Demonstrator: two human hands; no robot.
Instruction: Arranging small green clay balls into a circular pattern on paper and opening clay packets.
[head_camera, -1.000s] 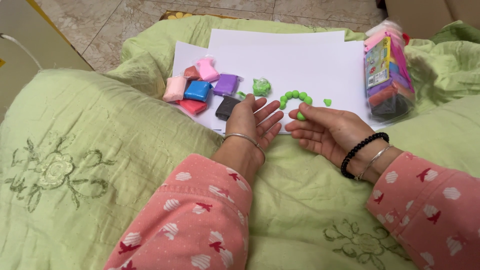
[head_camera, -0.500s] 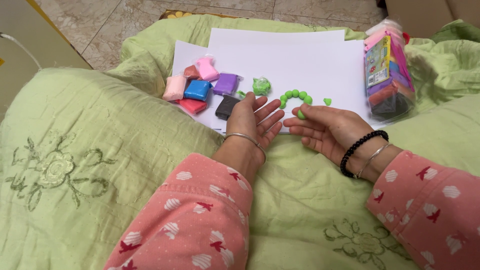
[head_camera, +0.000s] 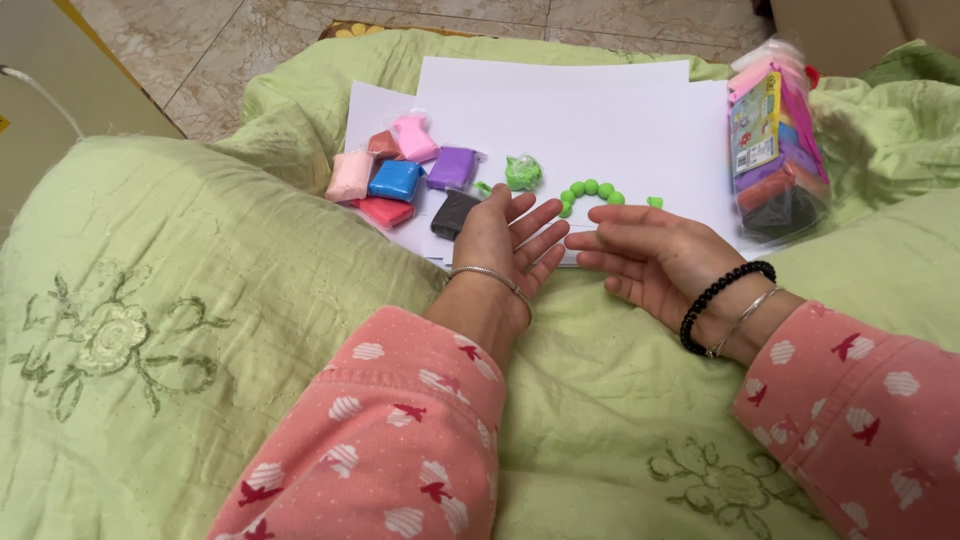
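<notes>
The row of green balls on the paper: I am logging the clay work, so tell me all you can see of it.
The row of green balls is a short arch of about seven small bright green beads, soft and matte like modelling clay. They sit side by side, apparently touching, on the white paper. One more green bit lies apart to the right. The left hand and right hand lie just below, open; neither clearly touches the row.

The right hand (head_camera: 655, 262) has released its green ball.
</notes>
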